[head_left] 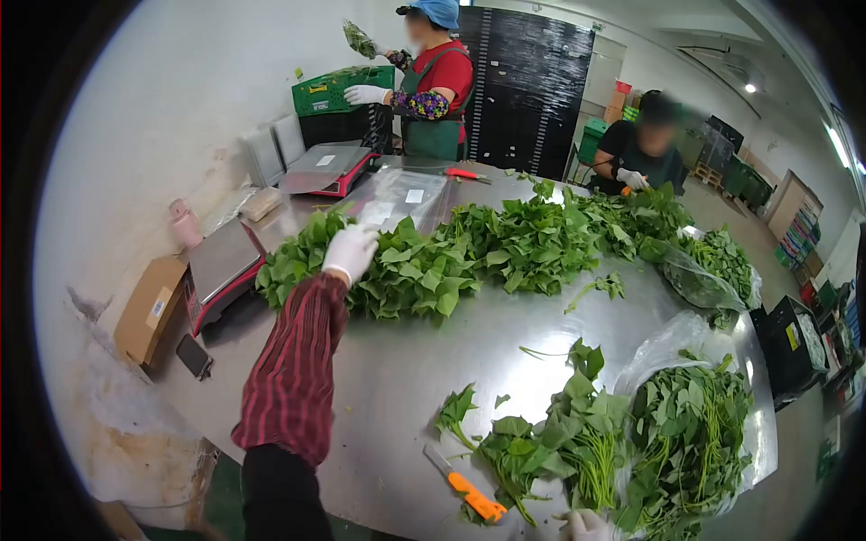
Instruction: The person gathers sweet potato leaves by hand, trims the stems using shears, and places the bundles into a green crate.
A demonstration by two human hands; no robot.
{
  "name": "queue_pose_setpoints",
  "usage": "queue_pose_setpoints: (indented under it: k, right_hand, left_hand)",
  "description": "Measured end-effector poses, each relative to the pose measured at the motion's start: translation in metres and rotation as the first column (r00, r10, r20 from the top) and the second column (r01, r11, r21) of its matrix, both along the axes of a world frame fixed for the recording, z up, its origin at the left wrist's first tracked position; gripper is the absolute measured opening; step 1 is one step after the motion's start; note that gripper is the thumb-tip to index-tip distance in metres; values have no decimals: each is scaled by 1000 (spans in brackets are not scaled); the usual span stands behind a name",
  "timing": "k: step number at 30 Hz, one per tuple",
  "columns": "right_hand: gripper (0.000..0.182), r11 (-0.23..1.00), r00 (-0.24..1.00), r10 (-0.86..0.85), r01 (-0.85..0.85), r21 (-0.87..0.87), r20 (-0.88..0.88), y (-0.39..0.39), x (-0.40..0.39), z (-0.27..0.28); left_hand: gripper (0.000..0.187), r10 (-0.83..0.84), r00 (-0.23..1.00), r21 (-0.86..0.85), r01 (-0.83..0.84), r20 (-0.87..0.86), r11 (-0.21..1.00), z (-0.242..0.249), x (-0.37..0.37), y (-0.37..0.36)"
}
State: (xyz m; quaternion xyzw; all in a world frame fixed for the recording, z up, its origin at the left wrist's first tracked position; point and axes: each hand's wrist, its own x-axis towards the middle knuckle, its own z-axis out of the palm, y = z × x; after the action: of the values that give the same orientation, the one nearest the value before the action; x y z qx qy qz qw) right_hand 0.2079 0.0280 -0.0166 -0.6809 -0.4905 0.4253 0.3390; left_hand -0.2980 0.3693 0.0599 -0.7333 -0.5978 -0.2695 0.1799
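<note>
Our left hand [352, 251] lies over the leafy row [532, 243]; our right hand [585, 525], cropped low, lies beside bunched greens [586, 442]. With fingertips obscured, we cannot tell whether either grasps anything. A careless leftward sweep could meet the orange knife's [471, 490] bare blade. The red scale [221, 266] blocks the row's left end.

A: Left hand [352, 251]?
B: White-gloved, at the row of leafy green bunches [532, 243]; contact unclear.
A: Right hand [586, 526]?
B: Gloved, partly cut off at the lower edge, near the leafy stems [595, 455]; grip unclear.
A: Orange-handled knife [476, 496]?
B: Lies on the steel table [388, 388], beside those stems.
</note>
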Motion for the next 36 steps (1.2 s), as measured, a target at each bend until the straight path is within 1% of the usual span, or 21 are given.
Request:
queue_pose_setpoints:
  k: [1, 2, 3, 4, 5, 6, 7, 8, 10, 11, 13, 14, 15, 17, 18, 19, 21, 26, 28, 32, 36]
  right_hand:
    - [18, 990, 987, 104, -114, 82, 124, -5, 5, -22]
    - [13, 944, 913, 238, -297, 141, 331, -5, -10, 0]
    - [12, 740, 751, 211, -541, 400, 626, -7, -19, -10]
    - [13, 716, 840, 236, -490, 497, 488, -9, -34, -18]
    - [13, 709, 841, 239, -492, 505, 485, -13, -47, -11]
    - [14, 763, 845, 332, -502, 408, 419, -14, -60, -1]
    - [15, 801, 843, 416, -517, 302, 340, -17, -67, 6]
    - [15, 796, 841, 422, -522, 307, 338, -20, -71, 2]
    - [17, 779, 758, 478, -600, 185, 443, -26, -81, -15]
    - [15, 746, 775, 421, -591, 307, 471, -28, -87, -13]
    - [23, 698, 747, 420, -629, 342, 516, -26, -86, -42]
    - [20, 746, 760, 434, -604, 279, 484, -29, -90, -37]
    - [19, 725, 767, 407, -602, 335, 496, -33, -93, -35]
    - [18, 747, 780, 445, -594, 299, 439, -42, -94, -31]
    - [19, 759, 785, 437, -584, 289, 440, -49, -93, -33]
    - [20, 756, 771, 426, -591, 283, 473, -54, -90, -37]
    - [19, 789, 814, 427, -549, 277, 394, -63, -85, -42]
    - [19, 842, 840, 387, -490, 224, 381, -66, -72, -51]
    - [19, 858, 852, 383, -471, 204, 357, -62, -72, -47]
    - [20, 810, 828, 382, -514, 282, 410, -51, -72, -46]
    - [17, 854, 867, 382, -464, 235, 322, -51, -78, -40]
  left_hand:
    - [14, -123, 990, -8, 124, 76, 992, 2, 18, -22]
    - [13, -226, 952, -91, 248, 207, 964, 14, 52, -64]
    - [13, -377, 843, -116, 449, 384, 886, 13, 78, -104]
    - [16, -534, 723, -202, 658, 439, 725, 5, 95, -139]
    - [20, -638, 596, -248, 795, 488, 553, 3, 116, -183]
    - [24, -615, 467, -322, 884, 635, 339, 22, 141, -227]
    - [27, -643, 325, -246, 945, 693, 214, 45, 163, -268]
    - [28, -698, 231, -175, 973, 678, 152, 59, 174, -298]
    - [26, -685, 110, -73, 994, 720, 84, 61, 188, -342]
    - [32, -757, 48, 39, 995, 652, 97, 95, 195, -356]
    - [30, -805, -123, 227, 974, 580, 15, 113, 205, -377]
    - [27, -818, -192, 278, 960, 543, -40, 122, 211, -388]
    - [24, -822, -261, 329, 939, 506, -96, 127, 215, -398]
    - [17, -864, -340, 438, 885, 371, -160, 117, 223, -415]
    - [17, -844, -428, 510, 830, 324, -225, 122, 227, -416]
    - [17, -834, -440, 512, 827, 335, -231, 118, 230, -420]
    - [17, -834, -481, 585, 770, 271, -254, 108, 237, -427]
    - [17, -859, -436, 594, 777, 270, -208, 105, 244, -437]
    - [16, -894, -361, 507, 841, 266, -188, 110, 243, -436]
    - [16, -905, -355, 466, 858, 236, -215, 107, 241, -438]
    - [16, -817, -501, 437, 827, 285, -354, 106, 245, -443]
